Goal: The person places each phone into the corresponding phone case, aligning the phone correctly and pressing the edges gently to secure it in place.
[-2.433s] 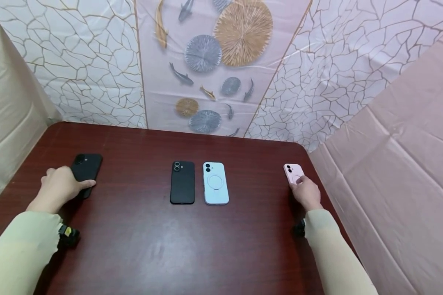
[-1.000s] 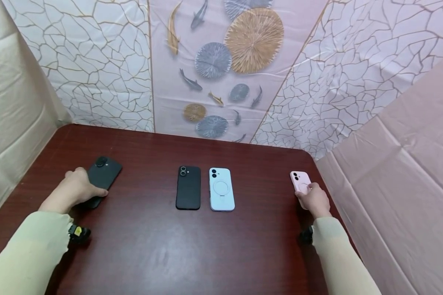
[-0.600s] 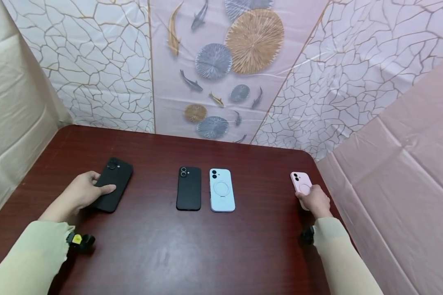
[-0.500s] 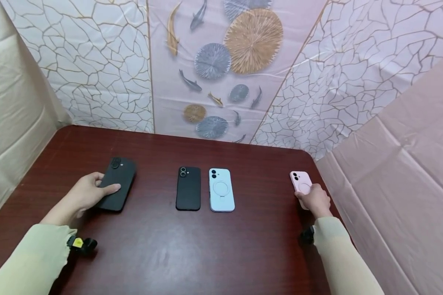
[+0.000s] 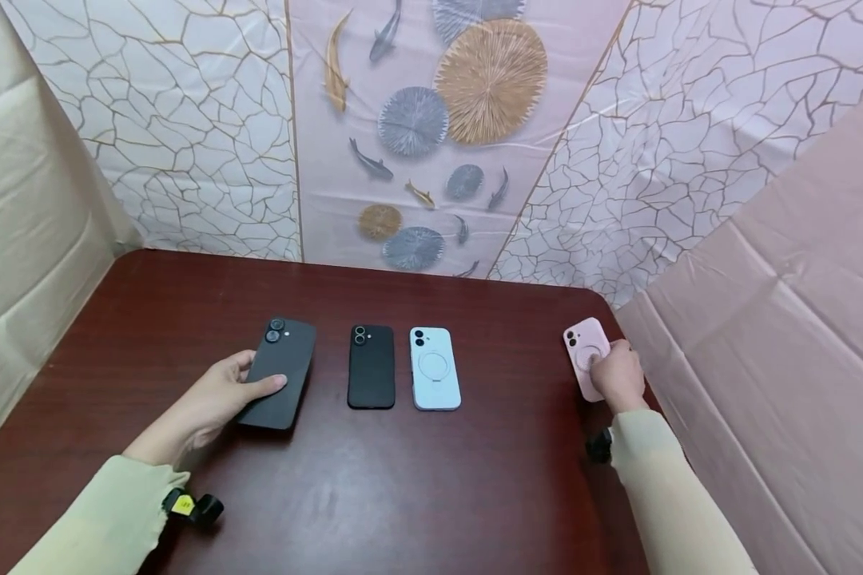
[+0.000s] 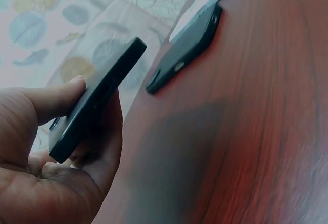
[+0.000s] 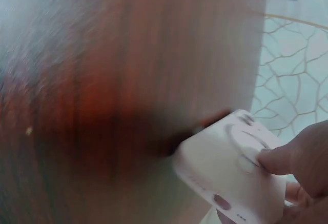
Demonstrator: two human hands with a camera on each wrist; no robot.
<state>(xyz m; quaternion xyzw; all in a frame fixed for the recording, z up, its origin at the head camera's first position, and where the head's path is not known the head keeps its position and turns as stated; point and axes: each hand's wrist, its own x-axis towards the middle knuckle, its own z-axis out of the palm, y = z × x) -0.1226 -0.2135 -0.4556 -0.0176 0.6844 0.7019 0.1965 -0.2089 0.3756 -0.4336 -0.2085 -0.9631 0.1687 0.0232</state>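
Black phone [image 5: 279,374] and pink phone [image 5: 585,357] in hands

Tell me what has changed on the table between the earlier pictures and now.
The left hand has carried its dark phone from the table's left side inward, close beside the black-cased phone, holding it lifted off the wood. The right hand still grips the pink-cased phone, now tilted up. The black-cased phone and the pale blue-cased phone stayed put.

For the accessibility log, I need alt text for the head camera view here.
A person's left hand grips a dark phone and the right hand holds a pink phone over a dark red table. A black phone and a pale blue phone lie side by side between them.
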